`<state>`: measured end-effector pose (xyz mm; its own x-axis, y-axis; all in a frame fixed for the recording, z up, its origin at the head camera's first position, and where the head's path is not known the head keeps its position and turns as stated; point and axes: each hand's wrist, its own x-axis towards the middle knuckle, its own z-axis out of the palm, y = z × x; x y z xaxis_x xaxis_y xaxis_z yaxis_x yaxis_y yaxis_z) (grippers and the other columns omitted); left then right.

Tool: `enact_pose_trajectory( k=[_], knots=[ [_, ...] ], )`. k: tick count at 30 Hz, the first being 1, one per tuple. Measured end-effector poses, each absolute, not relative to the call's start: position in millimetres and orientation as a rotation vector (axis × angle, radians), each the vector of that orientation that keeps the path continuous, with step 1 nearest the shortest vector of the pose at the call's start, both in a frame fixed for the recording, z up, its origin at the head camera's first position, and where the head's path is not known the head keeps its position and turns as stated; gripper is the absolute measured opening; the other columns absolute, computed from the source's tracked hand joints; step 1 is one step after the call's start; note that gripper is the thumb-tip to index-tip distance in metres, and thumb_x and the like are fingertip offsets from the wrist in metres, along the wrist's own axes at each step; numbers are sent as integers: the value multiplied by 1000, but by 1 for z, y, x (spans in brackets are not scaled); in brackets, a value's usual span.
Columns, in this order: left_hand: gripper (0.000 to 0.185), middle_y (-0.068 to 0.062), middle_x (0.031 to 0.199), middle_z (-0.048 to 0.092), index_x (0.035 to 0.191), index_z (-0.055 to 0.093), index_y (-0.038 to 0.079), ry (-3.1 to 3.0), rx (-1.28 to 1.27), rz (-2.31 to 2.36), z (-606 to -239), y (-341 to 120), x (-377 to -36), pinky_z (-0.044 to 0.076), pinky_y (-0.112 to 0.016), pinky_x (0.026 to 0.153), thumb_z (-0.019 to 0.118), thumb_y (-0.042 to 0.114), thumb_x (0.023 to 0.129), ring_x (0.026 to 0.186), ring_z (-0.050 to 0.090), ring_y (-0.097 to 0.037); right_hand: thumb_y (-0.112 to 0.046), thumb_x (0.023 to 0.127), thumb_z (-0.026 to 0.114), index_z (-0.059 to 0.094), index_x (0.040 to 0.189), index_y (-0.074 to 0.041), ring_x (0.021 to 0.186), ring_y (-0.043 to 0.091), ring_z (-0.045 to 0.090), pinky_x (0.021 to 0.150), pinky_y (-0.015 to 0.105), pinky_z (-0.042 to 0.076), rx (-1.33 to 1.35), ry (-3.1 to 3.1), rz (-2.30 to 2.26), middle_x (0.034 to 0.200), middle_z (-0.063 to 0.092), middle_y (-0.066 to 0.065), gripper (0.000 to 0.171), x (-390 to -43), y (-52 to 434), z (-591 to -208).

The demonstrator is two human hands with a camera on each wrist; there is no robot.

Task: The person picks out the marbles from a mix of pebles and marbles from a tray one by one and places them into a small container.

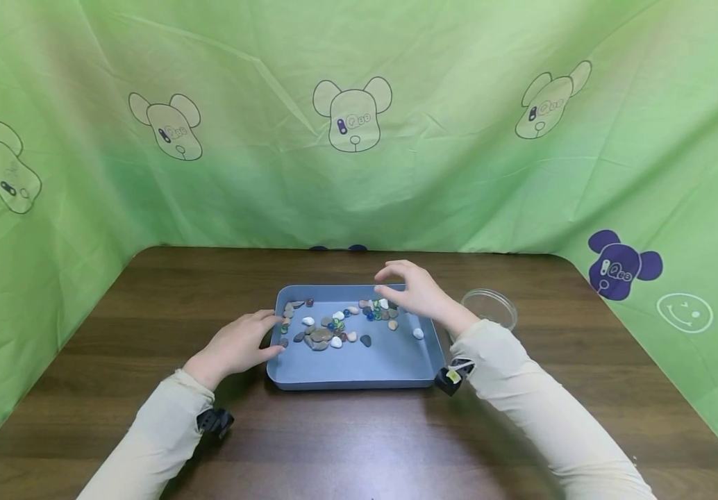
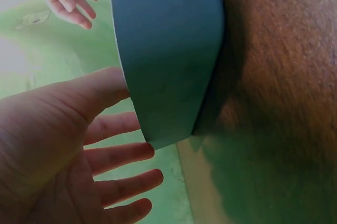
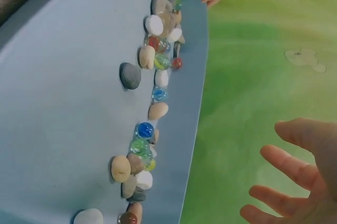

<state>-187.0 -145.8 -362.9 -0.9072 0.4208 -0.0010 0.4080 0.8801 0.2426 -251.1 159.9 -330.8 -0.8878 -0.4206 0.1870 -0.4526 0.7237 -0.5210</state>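
Observation:
A blue-grey tray (image 1: 384, 362) stands on the table, with pebbles (image 1: 321, 335) and glass marbles (image 3: 159, 95) scattered in it. At its left wall is my left hand (image 1: 238, 346), the thumb and fingers spread along the rim; in the left wrist view the thumb (image 2: 102, 89) reaches over that edge. My right hand (image 1: 418, 292) hovers above the back right part of the tray, fingers apart and slightly bent, holding nothing. Below it lies a cluster of pebbles and blue and green marbles (image 1: 371, 314). A white pebble (image 1: 418, 333) lies near the right wall.
A round clear dish (image 1: 490, 305) sits right of the tray, partly behind the right forearm. The brown wooden table (image 1: 371, 444) extends around the tray. A green printed cloth (image 1: 353, 194) hangs behind and at both sides. Small black wrist cameras (image 1: 215, 421) are strapped to both wrists.

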Motion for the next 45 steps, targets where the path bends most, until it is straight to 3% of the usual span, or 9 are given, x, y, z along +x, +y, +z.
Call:
enact_pose_trajectory(
  k=[14,23,27,35,45],
  knots=[
    [50,-21,142,44,129,54,3,2958,638,419,-367,-147,-189,39,-50,104,63,30,87,128,45,-39,-20,87,61,64,109,0,125,36,46,107,51,34,685,-2884,956,124,58,19,30,-268,160,-341],
    [51,-20,144,42,130,52,1,2939,655,469,-368,-150,-191,36,-49,107,62,28,89,132,42,-37,-28,88,61,67,104,-8,117,35,52,100,51,40,708,-2898,987,115,64,14,27,-273,163,-348],
    [51,-21,144,42,131,52,1,2932,664,472,-368,-150,-192,35,-50,108,62,28,89,133,40,-38,-20,88,62,66,106,-5,121,36,50,104,52,37,686,-2933,958,118,63,16,23,-274,160,-350],
    [52,-21,144,41,131,51,0,2922,664,492,-370,-151,-192,34,-51,108,62,29,89,133,39,-38,-17,86,64,67,105,-3,122,35,50,104,51,38,709,-2959,929,118,63,16,24,-275,155,-352],
    [48,-22,144,41,130,54,3,2917,662,497,-370,-150,-190,36,-51,107,61,28,89,132,41,-38,-14,82,68,70,93,-6,129,41,44,109,55,30,811,-3029,920,134,51,25,14,-278,156,-355]
  ],
)
